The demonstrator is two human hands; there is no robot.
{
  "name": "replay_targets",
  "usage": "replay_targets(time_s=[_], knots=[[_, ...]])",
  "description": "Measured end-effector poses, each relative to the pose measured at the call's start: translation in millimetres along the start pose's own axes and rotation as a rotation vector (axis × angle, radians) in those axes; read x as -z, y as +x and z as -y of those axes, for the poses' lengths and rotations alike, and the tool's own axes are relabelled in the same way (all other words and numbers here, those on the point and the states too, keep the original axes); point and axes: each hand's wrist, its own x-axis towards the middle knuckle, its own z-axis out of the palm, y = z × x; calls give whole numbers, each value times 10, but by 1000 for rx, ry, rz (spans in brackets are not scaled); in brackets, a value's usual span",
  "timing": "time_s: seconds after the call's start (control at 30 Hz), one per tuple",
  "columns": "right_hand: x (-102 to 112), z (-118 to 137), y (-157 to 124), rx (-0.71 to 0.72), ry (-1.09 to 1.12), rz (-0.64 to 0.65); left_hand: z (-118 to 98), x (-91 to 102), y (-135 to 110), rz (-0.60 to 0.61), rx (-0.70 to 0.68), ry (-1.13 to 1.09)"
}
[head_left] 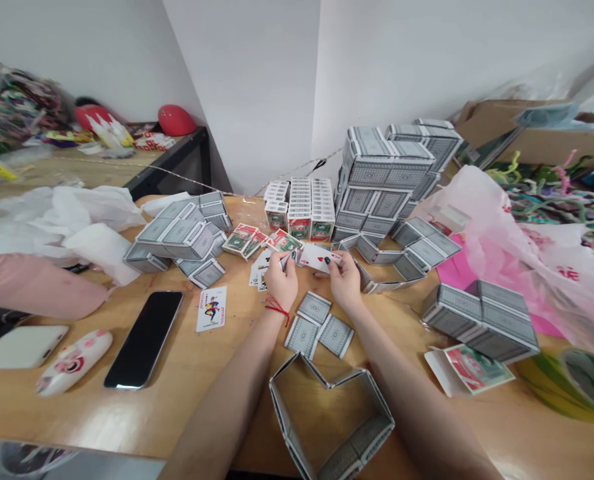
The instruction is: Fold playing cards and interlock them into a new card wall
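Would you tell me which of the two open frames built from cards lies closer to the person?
The heart-shaped frame between the forearms, lowest in the picture; the other frame lies beyond the right hand.

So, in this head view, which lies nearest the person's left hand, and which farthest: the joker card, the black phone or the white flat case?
From the left hand, which holds playing cards:
1. joker card, just to its left.
2. black phone, farther left.
3. white flat case, at the far left.
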Motion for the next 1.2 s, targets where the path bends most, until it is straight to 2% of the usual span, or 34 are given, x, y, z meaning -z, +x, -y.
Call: replay_targets(time_s=[0.4, 0.7, 0.9, 1.2], knots=[[-37, 54, -6, 3, 87, -4, 37, -29, 4, 50, 10, -45], [-43, 92, -14, -5, 89, 23, 25, -26, 4, 32, -6, -27], [-44, 86, -5, -10, 111, 26, 21, -33, 15, 21, 43, -67], [-44, 114, -30, -85, 137, 165, -31, 13, 52, 16, 104, -151]])
